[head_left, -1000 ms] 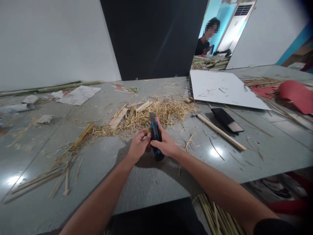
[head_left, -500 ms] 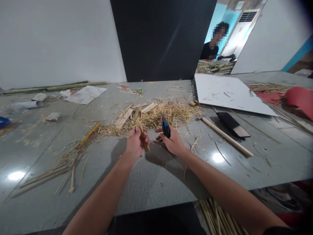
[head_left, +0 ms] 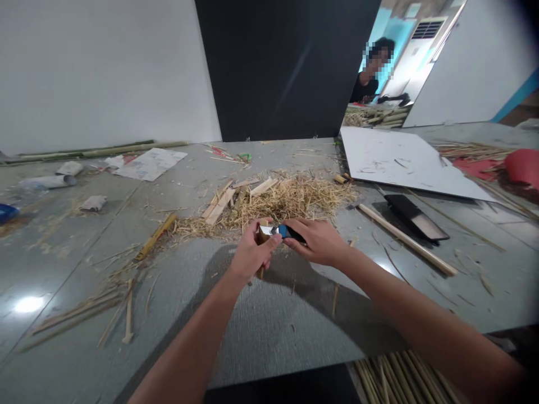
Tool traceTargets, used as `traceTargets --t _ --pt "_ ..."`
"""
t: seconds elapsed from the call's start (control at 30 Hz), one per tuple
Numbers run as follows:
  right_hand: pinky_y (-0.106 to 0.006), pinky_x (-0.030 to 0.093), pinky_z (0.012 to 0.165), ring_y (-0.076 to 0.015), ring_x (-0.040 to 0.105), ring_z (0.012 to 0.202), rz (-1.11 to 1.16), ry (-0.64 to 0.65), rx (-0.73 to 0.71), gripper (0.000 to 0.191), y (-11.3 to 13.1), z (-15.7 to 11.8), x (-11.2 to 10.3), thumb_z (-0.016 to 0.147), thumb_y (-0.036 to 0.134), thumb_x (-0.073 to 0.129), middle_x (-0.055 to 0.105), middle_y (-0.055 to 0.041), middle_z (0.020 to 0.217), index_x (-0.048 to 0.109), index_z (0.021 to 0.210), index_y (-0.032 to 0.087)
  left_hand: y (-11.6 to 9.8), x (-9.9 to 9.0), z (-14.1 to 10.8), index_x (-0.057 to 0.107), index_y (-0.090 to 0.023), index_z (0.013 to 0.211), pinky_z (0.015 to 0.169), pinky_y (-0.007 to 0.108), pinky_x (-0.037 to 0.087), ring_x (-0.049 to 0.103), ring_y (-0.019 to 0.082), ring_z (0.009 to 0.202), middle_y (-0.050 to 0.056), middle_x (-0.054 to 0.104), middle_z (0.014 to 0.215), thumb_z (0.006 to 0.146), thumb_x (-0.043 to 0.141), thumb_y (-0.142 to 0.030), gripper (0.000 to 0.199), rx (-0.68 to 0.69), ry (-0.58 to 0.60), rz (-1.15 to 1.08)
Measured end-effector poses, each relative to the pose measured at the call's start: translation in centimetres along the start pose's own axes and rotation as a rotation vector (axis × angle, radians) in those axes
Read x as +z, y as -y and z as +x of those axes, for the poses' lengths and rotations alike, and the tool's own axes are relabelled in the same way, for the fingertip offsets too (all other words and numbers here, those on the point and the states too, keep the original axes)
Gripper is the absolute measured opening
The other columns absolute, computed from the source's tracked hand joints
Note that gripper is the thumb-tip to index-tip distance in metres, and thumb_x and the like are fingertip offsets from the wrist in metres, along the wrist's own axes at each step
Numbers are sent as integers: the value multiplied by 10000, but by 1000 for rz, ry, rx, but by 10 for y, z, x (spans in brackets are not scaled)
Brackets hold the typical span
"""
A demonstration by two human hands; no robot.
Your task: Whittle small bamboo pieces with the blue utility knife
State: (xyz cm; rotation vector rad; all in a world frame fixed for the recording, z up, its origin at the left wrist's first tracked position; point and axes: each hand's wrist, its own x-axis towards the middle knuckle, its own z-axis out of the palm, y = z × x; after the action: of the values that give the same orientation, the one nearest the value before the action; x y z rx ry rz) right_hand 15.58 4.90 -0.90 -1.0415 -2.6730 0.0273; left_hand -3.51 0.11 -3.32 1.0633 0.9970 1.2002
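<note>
Head camera: I'm seeing the left hand (head_left: 255,249) pinching bamboo (head_left: 263,238), the right hand (head_left: 318,238) gripping a knife (head_left: 292,232), its blade crossing over the bamboo between them. Shavings (head_left: 298,196) are lying just beyond; the table (head_left: 261,331) is ending nearer the wearer. Marks on the yellow stick (head_left: 156,237) are showing too small to read.

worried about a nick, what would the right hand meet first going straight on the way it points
Most likely the left hand, close ahead of the right hand, whose knife points that way, toward the yellowish piece held there; exact depth is unclear.
</note>
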Motion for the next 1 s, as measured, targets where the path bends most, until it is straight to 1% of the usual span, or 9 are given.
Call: traceTargets --t 0.1,0.2,0.33,0.47,0.6,0.77,1.0 --pt "-294 352 622 -223 655 863 31 -28 -34 449 -6 -6 6 983 520 363 690 -102 1117 528 1247 196 5 -4 1 479 -221 1208 338 181 369 398 59 342 -98 459 540 799 689 -472 524 29 34 189" --pt "-296 358 626 -215 659 840 66 -30 -50 432 -11 -13 12 985 500 369 702 -100 1068 541 1229 188 6 -4 1 487 -224 1211 346 167 338 412 62 339 -95 462 519 810 671 -485 512 21 61 287" --pt "-302 365 637 -209 657 822 104 -31 -74 424 -18 -19 16 975 493 394 700 -90 1072 538 1231 188 6 2 -2 495 -227 1196 372 161 332 428 55 360 -87 476 540 826 659 -462 468 7 68 297" --pt "-299 364 629 -194 647 784 146 -41 -88 419 -22 -23 16 964 501 404 705 -73 1019 548 1214 197 6 7 -4 513 -226 1159 371 170 299 399 58 367 -84 475 540 827 661 -427 415 -3 58 279" --pt "-297 346 616 -186 638 770 151 -31 -93 411 -23 -24 16 963 498 405 702 -66 1003 559 1201 200 7 8 -4 535 -221 1153 405 181 298 388 64 399 -80 467 537 816 680 -388 403 25 29 289" --pt "-291 312 601 -181 623 742 140 -34 -122 427 -27 -24 16 956 526 408 700 -53 941 571 1181 202 10 10 -3 555 -209 1106 423 192 292 388 72 427 -71 457 550 811 681 -389 368 62 17 348" --pt "-287 287 592 -178 605 720 131 -41 -131 459 -29 -25 19 960 554 381 700 -60 933 568 1191 204 17 10 -3 553 -217 1055 438 190 272 355 63 451 -71 426 583 816 674 -411 330 119 8 366"
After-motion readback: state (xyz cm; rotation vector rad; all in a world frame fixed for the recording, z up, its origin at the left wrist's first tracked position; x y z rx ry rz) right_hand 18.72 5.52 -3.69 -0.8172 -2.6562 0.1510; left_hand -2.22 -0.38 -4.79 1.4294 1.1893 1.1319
